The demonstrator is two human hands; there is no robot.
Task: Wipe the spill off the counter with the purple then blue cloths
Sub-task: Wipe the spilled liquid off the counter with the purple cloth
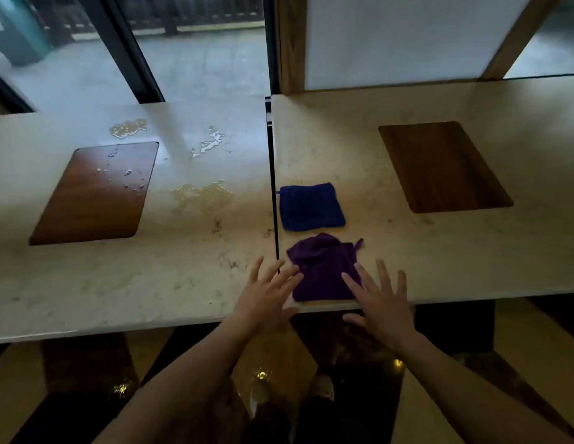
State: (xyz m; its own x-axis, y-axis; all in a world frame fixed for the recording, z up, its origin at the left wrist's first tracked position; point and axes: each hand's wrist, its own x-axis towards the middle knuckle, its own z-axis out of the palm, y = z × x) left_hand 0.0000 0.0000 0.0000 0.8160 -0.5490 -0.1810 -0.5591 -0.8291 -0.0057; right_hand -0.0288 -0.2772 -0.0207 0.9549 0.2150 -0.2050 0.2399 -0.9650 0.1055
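Note:
A crumpled purple cloth [324, 267] lies near the front edge of the right counter slab [407, 251]. Just behind it sits a folded blue cloth [311, 207]. Puddles of spilled liquid [202, 195] spread over the left counter slab [119, 283], with more spill at the back [128, 128] and droplets on the wooden inlay [96, 192]. My left hand [266, 298] hovers with fingers spread at the purple cloth's left edge. My right hand [381, 299] is spread over its right edge. Neither hand holds anything.
A dark seam [274, 193] divides the two slabs. A second wooden inlay [442, 166] is set in the right slab. Behind stand a window and a wood-framed white panel [391, 40]. The counter's front edge runs just under my wrists.

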